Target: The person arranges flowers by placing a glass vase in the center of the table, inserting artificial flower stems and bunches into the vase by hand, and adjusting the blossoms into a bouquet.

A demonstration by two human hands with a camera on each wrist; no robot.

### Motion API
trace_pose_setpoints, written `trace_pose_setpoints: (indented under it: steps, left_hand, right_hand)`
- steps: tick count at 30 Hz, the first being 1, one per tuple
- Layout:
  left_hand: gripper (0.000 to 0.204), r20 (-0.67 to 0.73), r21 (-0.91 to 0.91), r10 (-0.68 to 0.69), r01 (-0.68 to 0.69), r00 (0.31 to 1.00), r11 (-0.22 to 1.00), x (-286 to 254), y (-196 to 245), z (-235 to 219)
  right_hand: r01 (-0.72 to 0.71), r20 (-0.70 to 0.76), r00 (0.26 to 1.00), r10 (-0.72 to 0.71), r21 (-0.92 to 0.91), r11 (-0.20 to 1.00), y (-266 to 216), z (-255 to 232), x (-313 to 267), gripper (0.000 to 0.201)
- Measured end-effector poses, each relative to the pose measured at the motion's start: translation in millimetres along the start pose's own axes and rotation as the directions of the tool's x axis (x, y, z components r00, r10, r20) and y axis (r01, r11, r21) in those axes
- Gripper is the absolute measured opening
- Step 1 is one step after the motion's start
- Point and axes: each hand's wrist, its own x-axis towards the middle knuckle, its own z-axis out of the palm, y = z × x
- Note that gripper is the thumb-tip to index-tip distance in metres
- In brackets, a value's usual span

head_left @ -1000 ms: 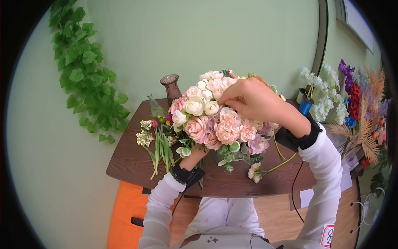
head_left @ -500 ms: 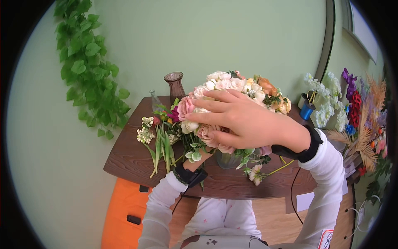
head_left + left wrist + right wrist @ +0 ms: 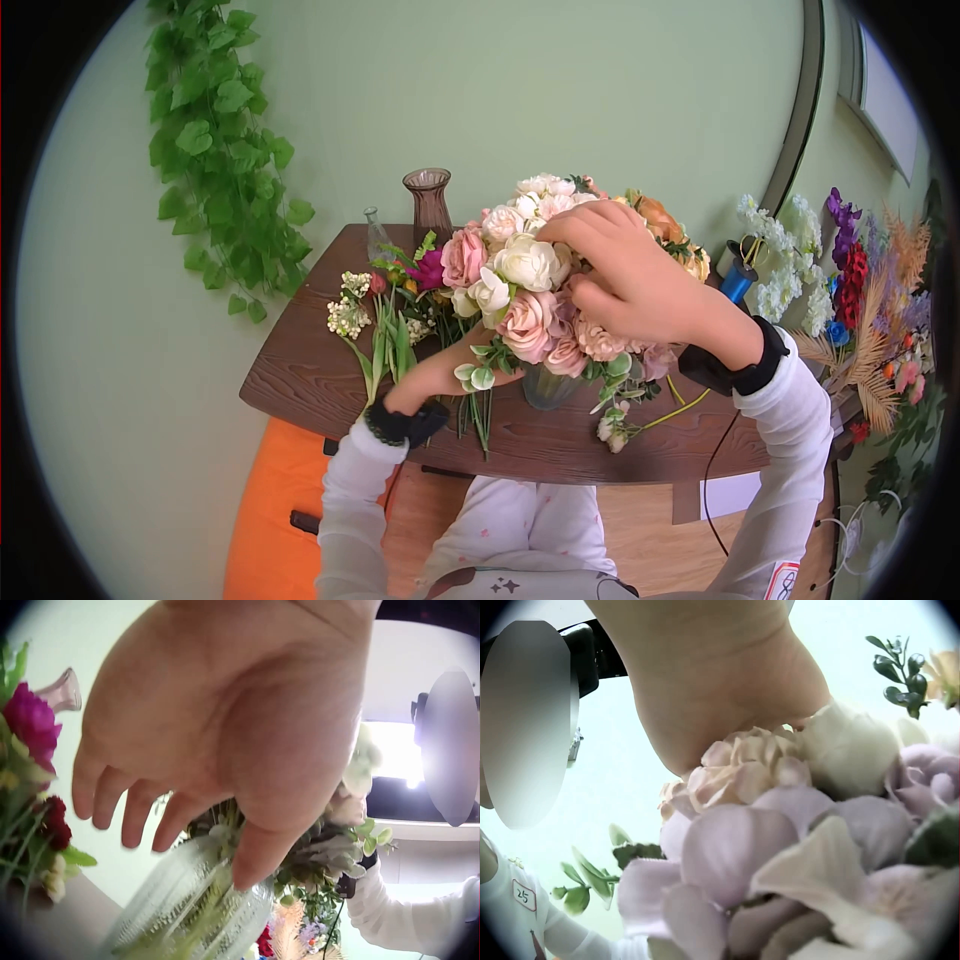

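A bouquet of white, pink and lilac flowers stands in a ribbed clear glass vase. My right hand reaches over the front of the bouquet with bent fingers; the blooms hide the fingertips, and I cannot tell whether they hold a flower. In the right wrist view, the right hand is above a peach bloom. Below the blooms, my left hand is at the vase's left side. The left wrist view shows the left hand with fingers spread and thumb over the glass vase.
On the brown table lie green stems and white berry sprigs at left. Behind are a purple-tinted vase and a small clear bottle. At right are a loose sprig and a blue spool.
My right hand has gone from reaching into the blooms, to spread flat over them, to bent fingers at their front. My left forearm has shifted left, and the bouquet appears slightly turned.
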Motion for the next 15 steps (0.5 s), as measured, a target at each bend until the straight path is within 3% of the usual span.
trace_pose_setpoints:
  steps: [1, 2, 3, 4, 5, 6, 7, 8, 9, 10, 11, 13, 15]
  left_hand:
    - [0.023, 0.032, 0.23, 0.056, -0.062, 0.998, 0.971, -4.5, 5.1, -12.8]
    - [0.023, 0.031, 0.23, 0.055, -0.061, 0.998, 0.971, -11.0, 6.8, -28.0]
    - [0.025, 0.167, 0.276, -0.298, 0.246, 0.94, 0.929, -18.4, 7.3, -45.3]
    - [0.027, 0.274, 0.361, -0.61, 0.509, 0.743, 0.782, -21.6, 10.0, -56.6]
    - [0.027, 0.273, 0.361, -0.611, 0.51, 0.743, 0.781, -20.3, 18.6, -62.5]
    - [0.025, 0.031, 0.242, -0.58, 0.557, 0.814, 0.795, -18.6, 31.2, -68.5]
    - [0.024, -0.22, 0.115, -0.537, 0.569, 0.814, 0.814, -17.1, 43.9, -73.0]
    - [0.024, -0.222, 0.115, -0.539, 0.571, 0.813, 0.813, -13.1, 56.3, -72.1]
    - [0.025, -0.432, 0.194, -0.285, 0.397, 0.855, 0.897, -5.5, 68.7, -66.7]
    - [0.027, -0.593, 0.31, 0.002, 0.226, 0.805, 0.923, 1.5, 78.7, -61.0]
    - [0.027, -0.594, 0.31, 0.002, 0.227, 0.804, 0.923, 8.0, 86.7, -57.4]
    - [0.03, -0.358, 0.586, 0.382, -0.114, 0.852, 0.803, 21.8, 95.5, -52.2]
    - [0.031, -0.295, 0.612, 0.422, -0.17, 0.857, 0.773, 28.8, 90.0, -48.3]
  right_hand:
    - [-0.023, -0.001, 1.0, 0.023, 0.051, 0.998, 2.2, 0.3, -0.9, 0.033]
    - [-0.023, 0.0, 1.0, 0.023, 0.051, 0.998, 1.6, 0.5, -1.2, 0.033]
    - [-0.019, -0.037, 0.999, 0.021, 0.051, 0.999, 0.8, 0.8, -1.2, 0.031]
    - [-0.016, -0.075, 0.997, 0.02, 0.05, 0.999, 0.3, 1.3, -0.9, 0.028]
    - [-0.015, -0.076, 0.997, 0.019, 0.052, 0.999, 0.3, 1.9, -0.2, 0.028]
    - [0.008, -0.082, 0.997, -0.003, 0.06, 0.998, 0.5, 2.9, 0.9, 0.027]
    - [0.032, -0.089, 0.996, -0.026, 0.068, 0.997, 0.6, 3.9, 1.8, 0.026]
    - [0.034, -0.089, 0.996, -0.027, 0.07, 0.997, 0.8, 4.9, 2.3, 0.026]
    - [0.045, -0.082, 0.996, -0.041, 0.044, 0.998, 1.4, 6.0, 2.8, 0.025]
    - [0.056, -0.075, 0.996, -0.055, 0.016, 0.998, 1.8, 6.8, 3.2, 0.024]
    - [0.057, -0.074, 0.996, -0.056, 0.016, 0.998, 2.4, 7.2, 3.4, 0.024]
    - [0.052, -0.076, 0.996, -0.052, 0.0, 0.999, 2.9, 7.0, 4.0, 0.022]
    - [0.019, -0.05, 0.999, -0.019, 0.003, 1.0, 1.2, 2.9, 4.5, 0.02]
